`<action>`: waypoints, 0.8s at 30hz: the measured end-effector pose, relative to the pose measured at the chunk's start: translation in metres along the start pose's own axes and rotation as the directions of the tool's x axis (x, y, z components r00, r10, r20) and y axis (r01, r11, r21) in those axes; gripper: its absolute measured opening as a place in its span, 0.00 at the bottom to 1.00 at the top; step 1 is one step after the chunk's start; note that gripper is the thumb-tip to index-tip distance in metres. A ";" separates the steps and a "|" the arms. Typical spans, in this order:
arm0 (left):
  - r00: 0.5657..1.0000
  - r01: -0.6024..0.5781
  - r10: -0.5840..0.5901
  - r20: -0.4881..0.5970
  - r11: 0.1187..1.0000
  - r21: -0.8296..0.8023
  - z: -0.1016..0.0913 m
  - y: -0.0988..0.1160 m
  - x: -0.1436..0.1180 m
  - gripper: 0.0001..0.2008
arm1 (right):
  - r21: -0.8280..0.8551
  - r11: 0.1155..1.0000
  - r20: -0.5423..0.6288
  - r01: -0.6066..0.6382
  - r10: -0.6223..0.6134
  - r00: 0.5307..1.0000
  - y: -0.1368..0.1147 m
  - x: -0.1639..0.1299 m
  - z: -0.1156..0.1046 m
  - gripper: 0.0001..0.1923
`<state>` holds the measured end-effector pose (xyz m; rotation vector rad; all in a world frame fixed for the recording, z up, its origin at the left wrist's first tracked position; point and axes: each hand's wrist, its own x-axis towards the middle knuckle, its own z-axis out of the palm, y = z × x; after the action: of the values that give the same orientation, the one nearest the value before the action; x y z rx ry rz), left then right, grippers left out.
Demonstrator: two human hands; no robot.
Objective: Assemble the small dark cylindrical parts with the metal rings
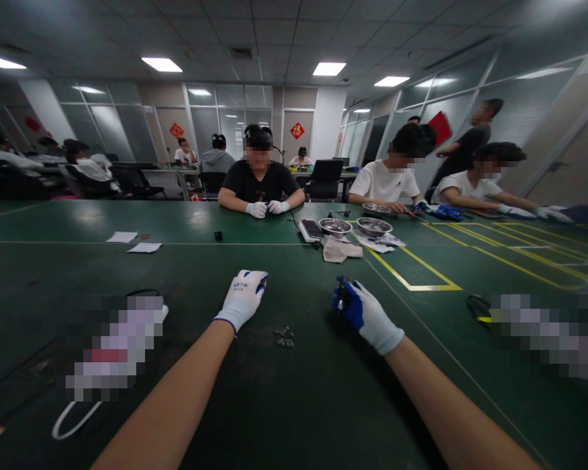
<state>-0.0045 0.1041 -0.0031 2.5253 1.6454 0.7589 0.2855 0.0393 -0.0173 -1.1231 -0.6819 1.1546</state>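
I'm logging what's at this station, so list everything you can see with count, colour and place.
table: one, green, foreground
small ring-shaped parts: about ten, grey, table's middle
dark metallic piece: one, black and grey, in the right hand
bowls: three, silver, table's far side, right of centre
cloth: one, beige, nearer than the bowls
phone: one, dark, left of the bowls
paper sheets: two, white, table's far left
black block: one, right of the paper sheets
pixelated items: two, pale, table's left and right
tape lines: several, yellow, table's right
co-workers: several, mostly white or black tops, beyond the table
chairs: several, black, background
signs: several, red, rear
ceiling lights: several, white, overhead
left hand: one, white-and-blue glove, left of centre
right hand: one, white-and-blue glove, right of centre
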 end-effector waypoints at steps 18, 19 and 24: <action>0.998 -0.062 0.061 0.013 0.997 0.038 0.002 0.002 -0.003 0.19 | 0.059 0.970 0.138 -0.236 0.227 0.964 -0.011 -0.027 0.017 0.04; 0.998 -0.063 0.062 0.017 0.997 0.043 0.001 0.003 -0.004 0.19 | 0.072 0.966 0.127 -0.249 0.239 0.963 -0.011 -0.028 0.017 0.04; 0.997 -0.062 0.059 0.052 0.996 0.067 0.000 0.006 -0.005 0.22 | 0.081 0.961 0.128 -0.266 0.255 0.958 -0.010 -0.028 0.018 0.03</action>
<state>-0.0011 0.0970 -0.0036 2.6293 1.6140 0.6488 0.2646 0.0188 0.0012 -1.0904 -0.5706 1.4728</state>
